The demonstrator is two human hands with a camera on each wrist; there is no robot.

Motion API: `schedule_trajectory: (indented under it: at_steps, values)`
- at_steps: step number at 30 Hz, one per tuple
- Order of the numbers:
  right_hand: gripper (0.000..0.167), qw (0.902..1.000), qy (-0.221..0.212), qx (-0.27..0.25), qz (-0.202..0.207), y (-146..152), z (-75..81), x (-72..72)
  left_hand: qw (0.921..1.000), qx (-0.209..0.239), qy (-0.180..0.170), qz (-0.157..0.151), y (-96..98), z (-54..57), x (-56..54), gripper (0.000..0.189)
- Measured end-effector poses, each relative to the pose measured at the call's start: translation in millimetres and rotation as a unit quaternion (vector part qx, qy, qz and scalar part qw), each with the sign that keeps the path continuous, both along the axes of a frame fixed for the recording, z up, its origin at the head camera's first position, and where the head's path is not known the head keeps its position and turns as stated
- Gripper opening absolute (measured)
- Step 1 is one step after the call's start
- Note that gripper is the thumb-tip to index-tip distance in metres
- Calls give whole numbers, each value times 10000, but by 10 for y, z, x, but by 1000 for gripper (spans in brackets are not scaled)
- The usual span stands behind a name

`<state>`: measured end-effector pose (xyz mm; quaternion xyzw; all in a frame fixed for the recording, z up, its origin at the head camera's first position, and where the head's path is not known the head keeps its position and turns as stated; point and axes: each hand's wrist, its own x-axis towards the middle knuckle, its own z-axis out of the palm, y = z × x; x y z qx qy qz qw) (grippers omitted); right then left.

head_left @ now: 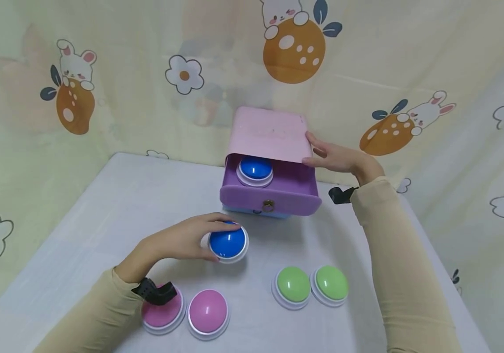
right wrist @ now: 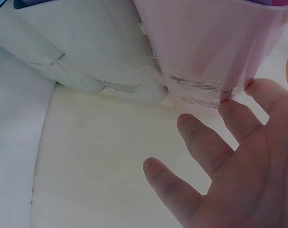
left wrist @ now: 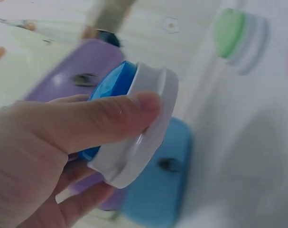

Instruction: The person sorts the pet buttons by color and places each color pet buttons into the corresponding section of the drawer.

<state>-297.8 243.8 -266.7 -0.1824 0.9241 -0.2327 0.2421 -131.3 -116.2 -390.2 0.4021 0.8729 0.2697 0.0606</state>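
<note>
My left hand [head_left: 186,238] grips a blue push button [head_left: 227,242] by its white round base, thumb on one side and fingers on the other. In the left wrist view the button [left wrist: 116,78] is tilted on edge in front of the drawers. A small drawer cabinet [head_left: 269,130] with a pink top stands at the back, its purple drawer [head_left: 274,198] pulled out. Another blue button [head_left: 255,169] sits inside that drawer, on the left. My right hand [head_left: 338,157] rests its spread fingers against the cabinet's right side; some fingertips [right wrist: 255,88] meet the pink wall.
Two pink buttons [head_left: 208,314] are at the front left of the white table [head_left: 102,220], one partly behind my left wrist strap. Two green buttons [head_left: 293,284] lie front right. A blue lower drawer [left wrist: 158,190] is under the purple one. A patterned curtain [head_left: 137,98] hangs behind.
</note>
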Motion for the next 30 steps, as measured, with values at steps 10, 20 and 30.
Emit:
schedule_trajectory:
  at_steps: [10,20,30]
  values:
    - [92,9999,-79,-75,-82,-18,15,33,9987,226,166,414,-188,513,165,73]
    - [92,9999,-75,-89,-42,7,31,32,9953,886,361,170,-34,808,96,75]
    - [95,9998,-124,132,-73,-8,52,14,9779,1497,1304,657,321,977,-52,76]
